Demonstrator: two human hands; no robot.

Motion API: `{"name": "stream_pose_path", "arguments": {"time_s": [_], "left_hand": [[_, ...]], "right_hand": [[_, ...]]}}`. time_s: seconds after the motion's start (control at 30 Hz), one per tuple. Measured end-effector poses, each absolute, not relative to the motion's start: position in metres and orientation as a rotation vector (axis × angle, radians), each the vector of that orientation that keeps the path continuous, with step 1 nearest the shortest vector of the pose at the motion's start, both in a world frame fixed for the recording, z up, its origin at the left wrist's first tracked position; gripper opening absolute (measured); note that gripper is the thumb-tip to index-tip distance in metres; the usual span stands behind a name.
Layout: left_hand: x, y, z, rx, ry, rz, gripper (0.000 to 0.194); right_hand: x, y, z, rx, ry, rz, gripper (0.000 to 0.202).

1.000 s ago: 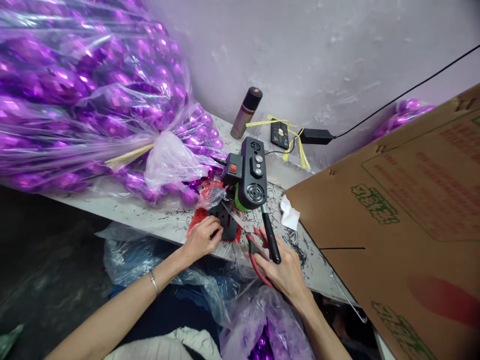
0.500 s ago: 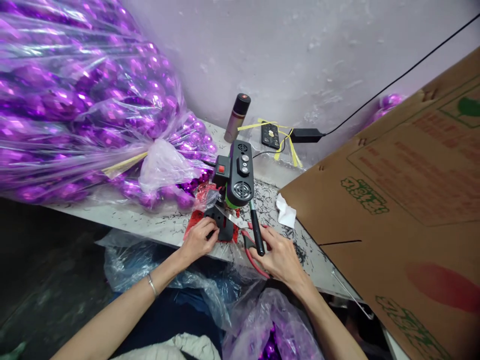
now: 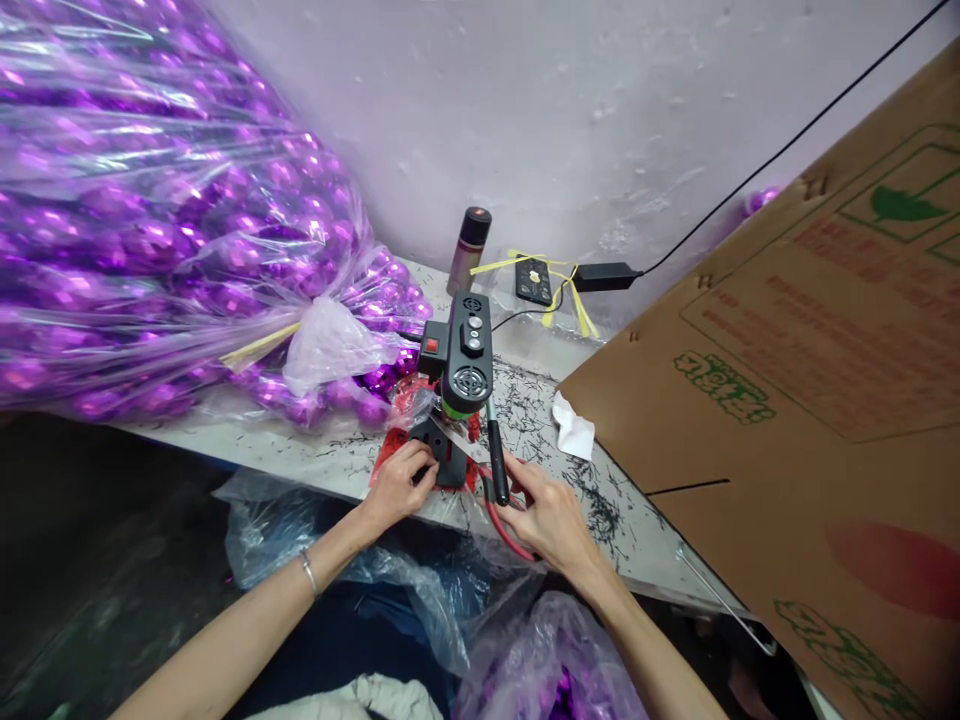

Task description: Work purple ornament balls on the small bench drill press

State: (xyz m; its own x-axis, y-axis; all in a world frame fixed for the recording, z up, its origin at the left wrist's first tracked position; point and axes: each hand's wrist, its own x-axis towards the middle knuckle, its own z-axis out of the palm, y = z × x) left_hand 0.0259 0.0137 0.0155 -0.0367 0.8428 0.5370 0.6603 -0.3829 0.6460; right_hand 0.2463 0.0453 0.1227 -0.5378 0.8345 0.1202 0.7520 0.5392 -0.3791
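Observation:
A small black bench machine (image 3: 469, 360) with round grilles and a red switch stands on the worktop above a dark slotted base (image 3: 452, 465). My left hand (image 3: 401, 482) is at the left of that base, its fingers pinched together; what they hold is hidden. My right hand (image 3: 551, 515) is closed at the lower end of the machine's black lever handle (image 3: 496, 465), thumb and fingers against it. Red-handled scissors (image 3: 504, 530) lie beneath the lever and beside this hand, blades pointing to the base. A red sheet or tray (image 3: 386, 450) shows under the base.
A large clear bag of shiny purple balls (image 3: 187, 230) fills the left. At right leans a cardboard box (image 3: 787, 380). Behind are a spray can (image 3: 469, 250), a phone (image 3: 533, 279) and a black adapter (image 3: 606, 276). White tissue (image 3: 572, 428) and black scraps (image 3: 604, 510) litter the worktop.
The view has shifted slightly. Both hands stay at the machine in nearly the same places, and the lever handle sits a little further left in the picture.

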Motion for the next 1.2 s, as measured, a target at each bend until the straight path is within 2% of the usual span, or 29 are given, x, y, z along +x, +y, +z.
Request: {"name": "stream_pose_path", "arguments": {"time_s": [0.73,1.07,1.2], "left_hand": [[0.026,0.013,0.015,2.045,1.582,1.425,0.016],[0.028,0.012,0.016,2.031,1.597,1.425,0.016],[0.028,0.013,0.016,2.024,1.596,1.435,0.016]], "right_hand": [[0.267,0.035,0.13,-1.359,-2.465,0.529,0.044],[0.269,0.033,0.128,-1.405,-2.459,0.512,0.052],[0.266,0.034,0.128,-1.388,-2.463,0.53,0.048]]}}
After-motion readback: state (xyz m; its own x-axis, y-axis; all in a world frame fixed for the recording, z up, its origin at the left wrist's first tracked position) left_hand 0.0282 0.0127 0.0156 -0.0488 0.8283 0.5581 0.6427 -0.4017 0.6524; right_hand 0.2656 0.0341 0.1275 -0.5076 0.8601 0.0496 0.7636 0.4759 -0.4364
